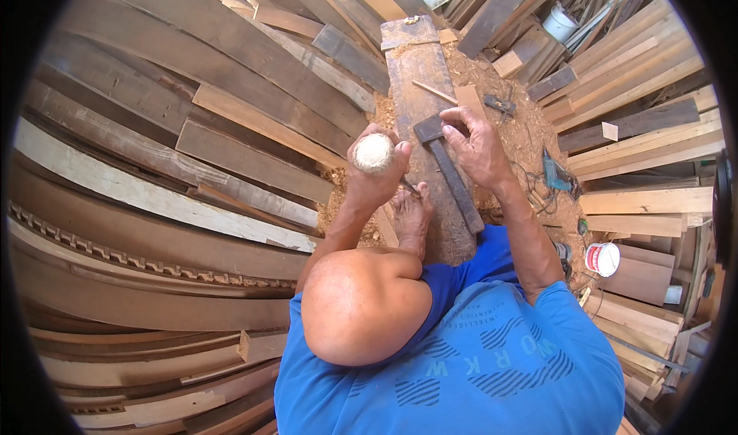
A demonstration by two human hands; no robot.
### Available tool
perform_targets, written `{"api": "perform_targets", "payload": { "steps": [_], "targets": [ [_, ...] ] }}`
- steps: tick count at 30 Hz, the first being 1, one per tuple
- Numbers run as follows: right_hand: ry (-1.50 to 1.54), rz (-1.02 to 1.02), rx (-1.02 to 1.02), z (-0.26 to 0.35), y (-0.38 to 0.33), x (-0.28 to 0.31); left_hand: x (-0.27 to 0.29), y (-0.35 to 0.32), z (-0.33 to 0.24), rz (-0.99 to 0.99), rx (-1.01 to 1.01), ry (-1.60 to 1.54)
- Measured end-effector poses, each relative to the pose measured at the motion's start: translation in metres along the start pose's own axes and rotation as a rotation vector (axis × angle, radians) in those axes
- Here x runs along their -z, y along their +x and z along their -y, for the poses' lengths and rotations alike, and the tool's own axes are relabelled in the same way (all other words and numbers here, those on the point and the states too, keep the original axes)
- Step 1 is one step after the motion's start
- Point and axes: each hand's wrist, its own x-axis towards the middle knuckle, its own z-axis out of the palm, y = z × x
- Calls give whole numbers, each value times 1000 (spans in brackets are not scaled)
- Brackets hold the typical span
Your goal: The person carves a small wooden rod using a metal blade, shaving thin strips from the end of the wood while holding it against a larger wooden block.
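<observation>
My left hand (pixel 377 177) is closed around the handle of a chisel (pixel 373 153); its round, pale, frayed end faces up. A dark tip shows below the fist, beside my bare foot (pixel 411 220), which rests on the bench (pixel 419 74). My right hand (pixel 478 147) has its fingers bent and its thumb at the head of a dark, T-shaped mallet (pixel 455 183), seemingly pinching it. The mallet's handle stretches back along the bench toward my knee. A thin wood strip (pixel 434 91) lies farther up the bench.
Long boards (pixel 231 116) are stacked on the left, and more lumber (pixel 646 158) on the right. A teal power tool (pixel 555 172) and a dark clamp-like tool (pixel 500 104) lie among shavings. A white-and-red tub (pixel 602 259) and a white bucket (pixel 560 24) stand at the right.
</observation>
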Motion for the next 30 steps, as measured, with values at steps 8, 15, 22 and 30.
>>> {"api": "perform_targets", "payload": {
  "steps": [8, 15, 22, 30],
  "targets": [
    [55, 84, -6, 8, 2, -2, -1, -5, -4, -50, -54, 1],
    [83, 86, -15, 11, 1, -2, 0, -5, -2, -51, -43, 51],
    [-99, -123, 408, 95, 20, 21, 6, -8, 3, 108, -147, 207],
    [-306, 159, 704, 142, 12, -57, 3, -14, -8, 334, -581, 563]
  ]
}}
